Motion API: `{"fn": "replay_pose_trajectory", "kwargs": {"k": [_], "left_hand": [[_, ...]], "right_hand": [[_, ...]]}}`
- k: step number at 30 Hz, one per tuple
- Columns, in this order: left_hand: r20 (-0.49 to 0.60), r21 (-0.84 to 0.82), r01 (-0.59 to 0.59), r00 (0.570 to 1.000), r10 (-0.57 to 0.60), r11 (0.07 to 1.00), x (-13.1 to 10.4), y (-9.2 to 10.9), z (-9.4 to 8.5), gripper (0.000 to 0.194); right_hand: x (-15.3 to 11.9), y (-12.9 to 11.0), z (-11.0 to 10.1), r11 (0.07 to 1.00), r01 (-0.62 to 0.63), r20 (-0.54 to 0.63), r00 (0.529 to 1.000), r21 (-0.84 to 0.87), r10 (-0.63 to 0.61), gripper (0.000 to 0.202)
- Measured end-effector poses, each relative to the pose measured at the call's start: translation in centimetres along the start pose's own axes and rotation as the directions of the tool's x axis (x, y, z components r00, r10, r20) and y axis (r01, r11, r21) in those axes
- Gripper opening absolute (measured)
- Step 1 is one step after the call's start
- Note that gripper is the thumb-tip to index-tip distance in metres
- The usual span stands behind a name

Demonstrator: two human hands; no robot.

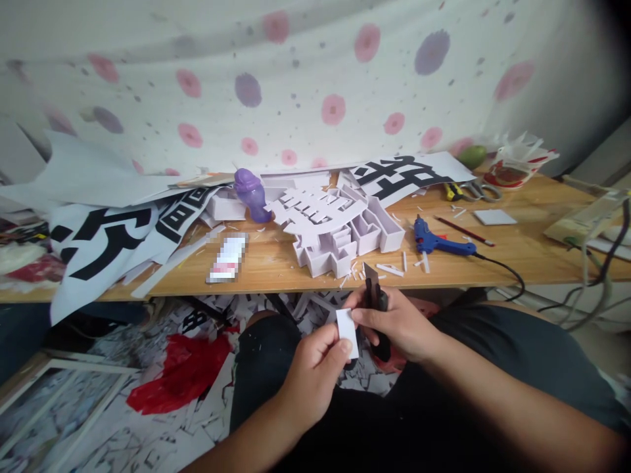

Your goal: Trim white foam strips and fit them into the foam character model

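Note:
Above my lap, my left hand (pixel 323 368) pinches a small white rectangular piece (pixel 348 334) between thumb and fingers. My right hand (pixel 401 322) is wrapped round a black utility knife (pixel 377 309), its blade pointing up and a little left. The right thumb and a fingertip touch the piece's upper right corner. Beyond my hands, on the wooden table (pixel 266 272), stands a white built-up character shape (pixel 325 259) with upright walls. A flat white cut-out character (pixel 315 210) lies tilted on top of it. Thin white offcuts are scattered near the table's front edge.
A blue glue gun (pixel 441 244) with a black cord, a pencil (pixel 466 231) and scissors (pixel 480 191) lie at the right. A purple bottle (pixel 252 197), a phone (pixel 227 257) and printed sheets (pixel 98 240) are left. A red bag (pixel 180 374) lies among floor scraps.

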State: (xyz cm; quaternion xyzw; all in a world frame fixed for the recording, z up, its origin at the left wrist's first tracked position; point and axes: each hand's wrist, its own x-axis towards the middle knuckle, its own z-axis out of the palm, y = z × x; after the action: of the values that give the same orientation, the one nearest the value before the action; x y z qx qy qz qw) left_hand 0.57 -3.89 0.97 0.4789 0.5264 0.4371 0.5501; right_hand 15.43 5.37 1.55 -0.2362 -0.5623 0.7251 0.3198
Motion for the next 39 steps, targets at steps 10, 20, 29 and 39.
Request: {"fn": "replay_pose_trajectory", "kwargs": {"k": [10, 20, 29, 39], "left_hand": [[-0.126, -0.321, 0.031, 0.989, -0.075, 0.947, 0.4, 0.2, 0.8, 0.024], [0.05, -0.706, 0.074, 0.997, -0.054, 0.704, 0.0, 1.9, 1.3, 0.026], [0.061, -0.718, 0.078, 0.997, -0.049, 0.691, -0.2, 2.0, 1.8, 0.028], [0.033, -0.714, 0.053, 0.999, -0.042, 0.698, -0.6, 1.6, 2.0, 0.027]], "right_hand": [[-0.5, -0.4, 0.6, 0.983, 0.019, 0.008, 1.0, -0.185, -0.018, 0.024], [-2.0, 0.1, 0.4, 0.294, 0.287, 0.175, 0.918, -0.912, -0.355, 0.01], [-1.6, 0.1, 0.8, 0.167, 0.241, 0.169, 0.919, -0.956, -0.356, 0.006], [-1.3, 0.3, 0.7, 0.145, 0.24, 0.175, 0.917, -0.96, -0.359, 0.005]]}}
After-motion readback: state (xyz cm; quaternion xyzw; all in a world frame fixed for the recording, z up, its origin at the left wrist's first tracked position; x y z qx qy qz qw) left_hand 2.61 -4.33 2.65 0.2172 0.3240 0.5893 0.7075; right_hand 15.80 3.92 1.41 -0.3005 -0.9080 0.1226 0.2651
